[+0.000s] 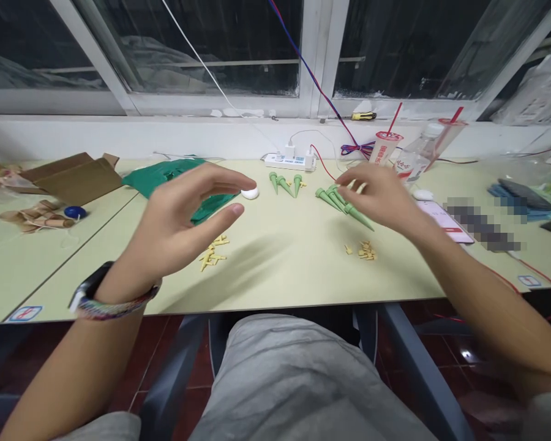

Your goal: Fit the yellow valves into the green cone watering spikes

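Green plastic spikes (359, 216): a bundle on the surface (303, 269), right of centre, partly beneath the right hand (383, 196); three more spikes (283, 184) lie at upper centre.
Right fingers: curled over the bundle, thumb slightly off the forefinger; whether they touch or grip a spike, I cannot tell.
Step in hand: seemingly reaching for or arranging spikes; a firm hold would call for closing around one capped end.
Left hand (169, 226): left of centre, raised, thumb and fingers wide apart, nothing visibly held.
Yellow pieces (367, 251): small heap below the right hand; another yellow heap (207, 258) below the left.
Green bag (165, 171): upper left, partly behind the left hand.
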The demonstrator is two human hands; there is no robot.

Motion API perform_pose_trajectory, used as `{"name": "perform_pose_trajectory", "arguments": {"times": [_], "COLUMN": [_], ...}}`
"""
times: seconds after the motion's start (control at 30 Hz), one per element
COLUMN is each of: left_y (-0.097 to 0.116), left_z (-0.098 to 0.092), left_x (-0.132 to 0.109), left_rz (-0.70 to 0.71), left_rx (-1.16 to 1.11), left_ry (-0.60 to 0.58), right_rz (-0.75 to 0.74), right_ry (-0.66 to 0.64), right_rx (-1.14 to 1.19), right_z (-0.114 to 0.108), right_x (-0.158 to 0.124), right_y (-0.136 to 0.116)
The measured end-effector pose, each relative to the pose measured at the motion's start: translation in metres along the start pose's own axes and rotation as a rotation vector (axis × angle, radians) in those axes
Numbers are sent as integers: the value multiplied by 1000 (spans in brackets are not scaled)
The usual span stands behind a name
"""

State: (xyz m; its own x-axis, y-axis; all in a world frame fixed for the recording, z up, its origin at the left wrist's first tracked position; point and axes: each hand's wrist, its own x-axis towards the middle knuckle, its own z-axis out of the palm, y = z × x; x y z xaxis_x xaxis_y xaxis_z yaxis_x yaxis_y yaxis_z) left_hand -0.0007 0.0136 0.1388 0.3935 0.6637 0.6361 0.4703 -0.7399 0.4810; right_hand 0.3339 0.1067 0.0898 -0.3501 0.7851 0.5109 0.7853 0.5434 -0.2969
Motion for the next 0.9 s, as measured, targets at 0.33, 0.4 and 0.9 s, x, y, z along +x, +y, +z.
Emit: {"name": "perform_pose_trajectory", "arguments": {"times": [0.33, 0.4, 0.9], "left_y": [-50, -54, -108], "left_z": [35, 40, 79], "left_x": [29, 33, 52], "left_rz": [-189, -201, -284], "left_rx": [-131, -148, -367], "left_ry": [-120, -143, -129], "right_rz": [19, 45, 373], "right_ry": [-320, -330, -254], "right_rx": [-444, -467, 1065], "right_z": [84, 87, 78], "right_x": [67, 70, 64], "right_y": [44, 45, 0]}}
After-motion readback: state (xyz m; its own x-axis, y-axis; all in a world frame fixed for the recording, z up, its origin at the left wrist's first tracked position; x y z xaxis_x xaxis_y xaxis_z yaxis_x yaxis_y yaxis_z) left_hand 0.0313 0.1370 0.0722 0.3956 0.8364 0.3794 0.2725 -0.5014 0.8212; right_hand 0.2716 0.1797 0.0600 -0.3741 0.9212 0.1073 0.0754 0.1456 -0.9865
